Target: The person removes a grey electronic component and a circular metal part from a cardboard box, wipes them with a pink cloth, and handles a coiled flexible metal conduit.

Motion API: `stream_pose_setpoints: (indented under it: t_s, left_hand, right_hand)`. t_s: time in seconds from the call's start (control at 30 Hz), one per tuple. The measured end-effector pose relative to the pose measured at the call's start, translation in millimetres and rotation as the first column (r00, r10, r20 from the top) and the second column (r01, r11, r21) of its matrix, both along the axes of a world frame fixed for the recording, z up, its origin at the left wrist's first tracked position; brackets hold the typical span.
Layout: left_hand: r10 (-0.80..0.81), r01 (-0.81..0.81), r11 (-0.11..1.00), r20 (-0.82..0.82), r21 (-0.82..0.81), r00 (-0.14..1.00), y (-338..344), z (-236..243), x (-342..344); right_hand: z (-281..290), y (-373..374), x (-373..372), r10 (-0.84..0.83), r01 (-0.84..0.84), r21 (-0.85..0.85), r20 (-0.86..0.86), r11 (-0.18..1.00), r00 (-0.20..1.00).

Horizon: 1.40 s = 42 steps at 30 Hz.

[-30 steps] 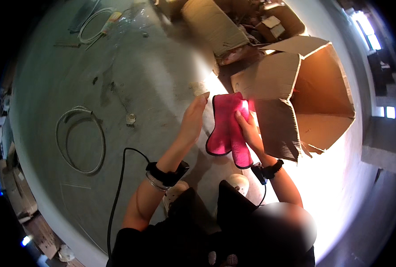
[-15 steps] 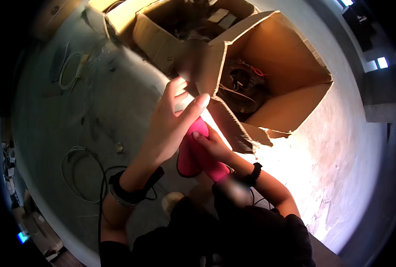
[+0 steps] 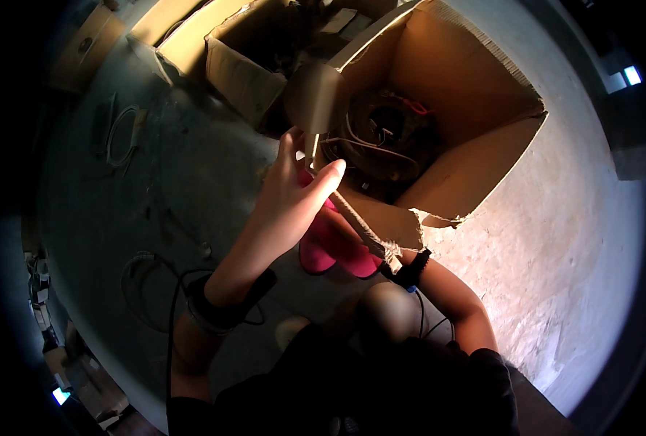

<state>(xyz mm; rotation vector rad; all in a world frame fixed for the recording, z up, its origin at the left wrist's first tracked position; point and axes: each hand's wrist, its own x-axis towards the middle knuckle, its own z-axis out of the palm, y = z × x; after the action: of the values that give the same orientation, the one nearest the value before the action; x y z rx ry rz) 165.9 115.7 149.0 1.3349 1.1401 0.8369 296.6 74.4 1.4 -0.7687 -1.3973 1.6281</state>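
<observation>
My left hand (image 3: 286, 200) is at the near wall of a large cardboard box (image 3: 475, 163). The wall's edge runs between its thumb and fingers. Below that edge, outside the box, are two pink, round-ended pieces like a pair of slippers (image 3: 323, 251); their upper part is hidden. My right hand (image 3: 346, 227) lies in shadow on these pink pieces, its fingers mostly hidden by the torn cardboard flap. Inside the box are dark coiled items, a pale cord and something red.
More open cardboard boxes (image 3: 243, 83) with dark contents stand beyond on the left. A pale cable loop (image 3: 123, 138) lies on the grey floor (image 3: 214, 174). A black cable (image 3: 172, 312) runs by my left forearm. Boxes and clutter line the far left rim.
The box's near edge has shifted left, to between my left thumb and fingers. The flap covers more of my right hand and the pink pieces. The light on the floor has dimmed.
</observation>
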Motion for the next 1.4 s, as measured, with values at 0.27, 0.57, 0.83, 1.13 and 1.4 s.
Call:
stream_pose_setpoints:
  t_s: [0.27,0.57,0.83,1.13,1.4]
  left_hand:
    - [0.001,-0.002,0.999,0.024,0.051,1.000,-2,-6,1]
    - [-0.004,0.008,0.994,-0.038,0.108,0.999,1,-12,-9]
    - [0.024,-0.014,0.999,-0.366,0.029,0.930,17,6,-41]
    - [0.112,-0.137,0.982,-0.183,-0.128,0.977,4,24,-31]
    - [0.160,-0.163,0.986,-0.086,-0.021,0.983,2,23,-29]
  right_hand:
    - [-15,20,0,0.091,-0.101,0.052,0.174,0.994,0.981]
    - [-11,6,18,0.219,-0.236,-0.099,-0.157,0.967,0.963]
    - [14,-6,29,0.201,-0.207,-0.265,-0.051,0.942,0.978]
    - [19,-34,88,0.109,-0.035,-0.148,0.525,0.988,0.844]
    - [44,-38,129,-0.198,0.133,0.147,0.680,0.980,0.706]
